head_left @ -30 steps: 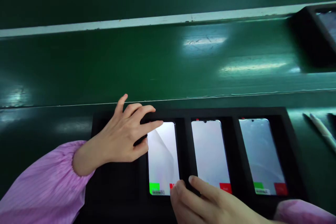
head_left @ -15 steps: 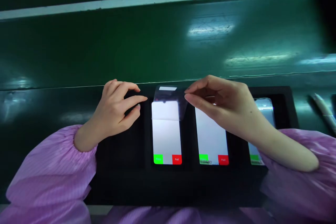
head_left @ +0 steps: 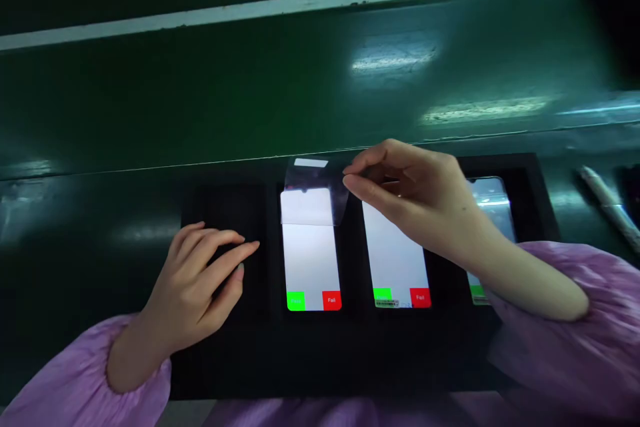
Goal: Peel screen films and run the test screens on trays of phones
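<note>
A clear plastic film [head_left: 315, 177] with a white strip is pinched at its right edge between the thumb and fingertips of my right hand [head_left: 417, 190]. The film hangs over the top part of a lit phone screen [head_left: 310, 253], which shows a green box and a red "Fail" box at its bottom. My left hand [head_left: 205, 280] holds nothing; its fingers are apart above the black tray [head_left: 300, 360], left of that phone. Partly under my right hand lies a second lit phone [head_left: 400, 260]. A third phone [head_left: 493, 203] is partly hidden by my right forearm.
The black tray lies on a green worktop [head_left: 200, 93] that reflects the lamps. A pale pen-like object [head_left: 607, 200] lies at the right. A pale strip [head_left: 280, 10] runs along the far side, and a dark object [head_left: 615, 20] stands at the upper right.
My left hand has moved down and to the left, nearer to me. My right hand still holds the film over the phone's top. The whole view has shifted slightly.
</note>
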The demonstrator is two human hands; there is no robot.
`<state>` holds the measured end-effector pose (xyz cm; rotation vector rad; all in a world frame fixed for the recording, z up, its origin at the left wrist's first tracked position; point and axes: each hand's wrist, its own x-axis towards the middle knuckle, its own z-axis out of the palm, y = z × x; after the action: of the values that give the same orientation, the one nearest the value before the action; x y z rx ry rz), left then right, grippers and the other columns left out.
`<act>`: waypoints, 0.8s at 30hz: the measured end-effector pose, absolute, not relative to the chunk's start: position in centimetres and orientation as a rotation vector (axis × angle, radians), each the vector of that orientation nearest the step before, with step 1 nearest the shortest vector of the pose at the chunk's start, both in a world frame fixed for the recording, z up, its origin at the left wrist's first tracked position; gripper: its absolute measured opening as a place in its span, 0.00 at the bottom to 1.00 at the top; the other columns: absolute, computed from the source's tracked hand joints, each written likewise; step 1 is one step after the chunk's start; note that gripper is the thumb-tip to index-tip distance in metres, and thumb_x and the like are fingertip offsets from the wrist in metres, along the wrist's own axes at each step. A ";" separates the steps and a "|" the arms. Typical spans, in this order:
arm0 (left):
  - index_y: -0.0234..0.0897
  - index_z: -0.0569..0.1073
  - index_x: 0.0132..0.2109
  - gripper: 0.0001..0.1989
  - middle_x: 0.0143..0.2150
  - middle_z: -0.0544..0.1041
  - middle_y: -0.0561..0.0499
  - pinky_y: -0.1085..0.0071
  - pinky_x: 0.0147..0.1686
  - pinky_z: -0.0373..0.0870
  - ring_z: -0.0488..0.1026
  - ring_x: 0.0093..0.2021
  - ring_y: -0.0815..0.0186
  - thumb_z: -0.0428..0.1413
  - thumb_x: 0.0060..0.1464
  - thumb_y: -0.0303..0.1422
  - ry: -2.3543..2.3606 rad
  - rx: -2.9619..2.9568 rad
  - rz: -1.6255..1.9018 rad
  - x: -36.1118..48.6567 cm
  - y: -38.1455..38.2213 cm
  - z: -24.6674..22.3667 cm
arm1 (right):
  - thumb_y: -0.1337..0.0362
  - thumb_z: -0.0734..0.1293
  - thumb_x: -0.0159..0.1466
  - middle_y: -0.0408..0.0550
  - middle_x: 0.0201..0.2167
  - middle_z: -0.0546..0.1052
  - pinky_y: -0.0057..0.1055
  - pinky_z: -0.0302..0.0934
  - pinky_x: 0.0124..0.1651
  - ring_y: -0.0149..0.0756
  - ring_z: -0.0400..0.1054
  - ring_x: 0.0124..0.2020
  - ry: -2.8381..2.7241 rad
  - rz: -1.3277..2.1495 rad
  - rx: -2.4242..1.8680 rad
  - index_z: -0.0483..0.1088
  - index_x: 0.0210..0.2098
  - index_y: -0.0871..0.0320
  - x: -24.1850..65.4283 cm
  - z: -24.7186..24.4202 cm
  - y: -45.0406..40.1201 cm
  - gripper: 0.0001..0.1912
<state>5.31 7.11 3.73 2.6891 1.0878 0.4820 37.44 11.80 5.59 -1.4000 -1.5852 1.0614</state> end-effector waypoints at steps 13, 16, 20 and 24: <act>0.37 0.71 0.62 0.19 0.50 0.75 0.47 0.55 0.55 0.68 0.73 0.49 0.61 0.53 0.66 0.22 1.136 2.645 0.476 6.9 8.4 3.9 | 0.57 0.72 0.68 0.40 0.32 0.76 0.29 0.62 0.24 0.27 0.69 0.21 -1.543 1.166 -1.373 0.73 0.38 0.54 37.5 5.4 11.0 0.08; 0.38 0.70 0.62 0.20 0.51 0.75 0.46 0.54 0.56 0.69 0.73 0.50 0.60 0.53 0.66 0.22 1.120 2.643 0.473 7.1 8.3 3.7 | 0.58 0.71 0.68 0.41 0.37 0.78 0.29 0.62 0.24 0.25 0.68 0.21 -1.578 1.166 -1.360 0.72 0.38 0.54 37.4 5.5 10.9 0.07; 0.37 0.71 0.62 0.20 0.51 0.75 0.45 0.51 0.58 0.68 0.73 0.50 0.60 0.53 0.65 0.21 1.126 2.636 0.471 7.1 8.3 3.2 | 0.56 0.71 0.68 0.42 0.37 0.79 0.30 0.62 0.23 0.26 0.67 0.21 -1.589 1.177 -1.382 0.72 0.38 0.53 37.4 5.4 10.9 0.08; 0.36 0.72 0.62 0.20 0.52 0.75 0.45 0.53 0.56 0.69 0.73 0.51 0.59 0.54 0.65 0.21 1.147 2.613 0.513 7.1 8.5 2.7 | 0.55 0.71 0.68 0.42 0.37 0.79 0.31 0.61 0.23 0.27 0.66 0.20 -1.579 1.180 -1.369 0.72 0.38 0.53 37.3 5.1 10.9 0.09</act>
<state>7.10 8.48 2.72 2.6134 1.1470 0.5132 37.35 10.91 5.10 -1.3690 -1.5790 1.1799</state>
